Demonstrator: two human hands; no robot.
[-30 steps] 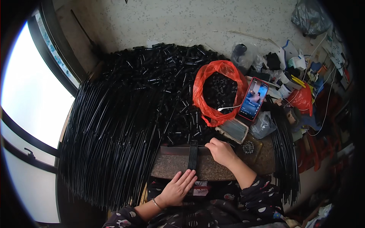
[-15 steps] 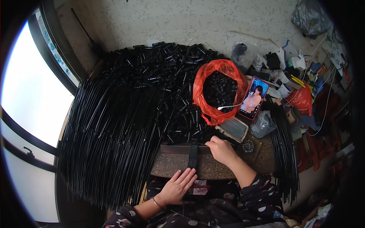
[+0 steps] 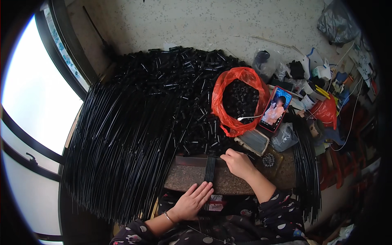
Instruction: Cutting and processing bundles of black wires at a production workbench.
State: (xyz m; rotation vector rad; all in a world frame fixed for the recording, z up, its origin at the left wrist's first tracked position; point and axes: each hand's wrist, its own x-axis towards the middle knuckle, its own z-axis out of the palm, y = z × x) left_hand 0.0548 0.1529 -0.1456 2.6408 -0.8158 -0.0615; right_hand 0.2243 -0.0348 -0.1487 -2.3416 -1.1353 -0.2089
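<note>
Strands (image 3: pixel 210 170), black, narrow and set side by side, run from a long dark bar (image 3: pixel 192 160) over the front of a speckled tabletop (image 3: pixel 233 184) and on below its edge. Left hand (image 3: pixel 191 201) lies palm down on their lower stretch, fingers straight and slightly apart, not clamped; bangle (image 3: pixel 168 216) on that wrist. Right hand (image 3: pixel 240 165) is beside the upper end, thumb and forefinger pinched together on a thin rod (image 3: pixel 218 157) that reaches toward the strands; its material cannot be told. Behind the bar: heap of black tubular pieces (image 3: pixel 175 75). To its left, a broad sheaf of long black strips (image 3: pixel 114 163); narrower sheaf (image 3: pixel 307 167) at far right. Right of the heap, an open red plastic bag (image 3: pixel 219 98) holds small dark pieces; next to it, a lit phone (image 3: pixel 276 109) in a red case. Nearer the right hand: shallow rectangular box (image 3: pixel 254 141), clear plastic bag (image 3: pixel 284 137), round cluster of small metallic pieces (image 3: pixel 268 160).
</note>
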